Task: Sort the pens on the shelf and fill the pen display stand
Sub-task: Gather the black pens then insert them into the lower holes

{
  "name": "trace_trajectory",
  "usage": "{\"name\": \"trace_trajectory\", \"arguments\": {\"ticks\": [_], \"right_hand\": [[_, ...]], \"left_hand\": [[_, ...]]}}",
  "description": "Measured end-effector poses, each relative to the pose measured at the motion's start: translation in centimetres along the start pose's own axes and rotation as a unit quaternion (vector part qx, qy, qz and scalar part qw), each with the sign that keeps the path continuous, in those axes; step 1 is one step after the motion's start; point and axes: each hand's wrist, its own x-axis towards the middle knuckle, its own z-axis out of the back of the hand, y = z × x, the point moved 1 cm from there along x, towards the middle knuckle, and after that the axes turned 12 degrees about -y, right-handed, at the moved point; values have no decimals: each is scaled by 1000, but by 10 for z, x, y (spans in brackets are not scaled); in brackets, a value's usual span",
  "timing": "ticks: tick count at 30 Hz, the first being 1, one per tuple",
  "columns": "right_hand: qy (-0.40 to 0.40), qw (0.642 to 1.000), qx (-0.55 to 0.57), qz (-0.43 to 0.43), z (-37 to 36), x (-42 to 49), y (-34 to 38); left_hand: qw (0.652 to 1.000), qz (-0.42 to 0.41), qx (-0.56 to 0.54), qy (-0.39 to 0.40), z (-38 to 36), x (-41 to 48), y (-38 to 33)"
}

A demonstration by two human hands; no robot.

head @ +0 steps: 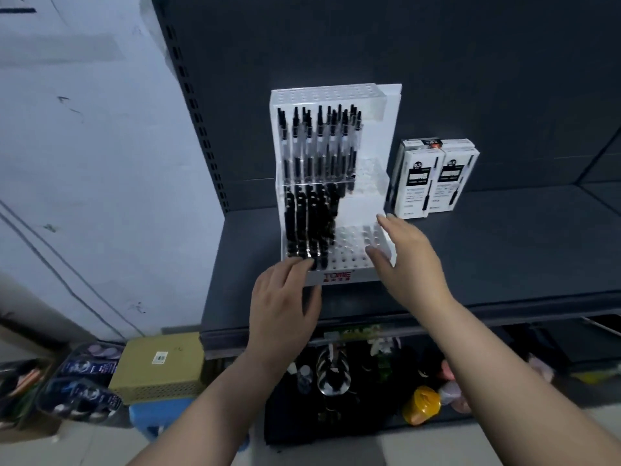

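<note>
White stand (378,136) upright on the dark shelf (504,260), back against the rear panel. In the upper tier, clear pens (319,146) with black tops, filling the left and middle holes. In the lower tier, black pens (309,223) at the left, bare holes at the right. Just beside the stand, on its right, white boxes (433,179), standing.

At the stand's front left corner, left hand (282,307), fingers relaxed and almost straight, holding nothing. At the stand's right side, right hand (410,260), fingers spread wide, thumb over the bare holes, holding nothing. Touching the stand or not: cannot tell.
</note>
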Motion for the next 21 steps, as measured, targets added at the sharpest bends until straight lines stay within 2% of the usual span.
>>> {"name": "trace_trajectory", "arguments": {"ticks": [3, 7, 15, 21], "right_hand": [[29, 997, -75, 22, 30, -17, -33], [28, 992, -121, 1, 95, -42, -92], [-30, 986, -143, -77, 243, -99, -237], [-76, 976, -147, -144, 316, -122, -327]], "left_hand": [[999, -28, 0, 19, -14, -4, -46], [998, -48, -6, 47, -49, -6, -122], [989, -103, -59, 84, -136, -26, -301], [981, -106, -103, 123, -187, -33, -399]]}}
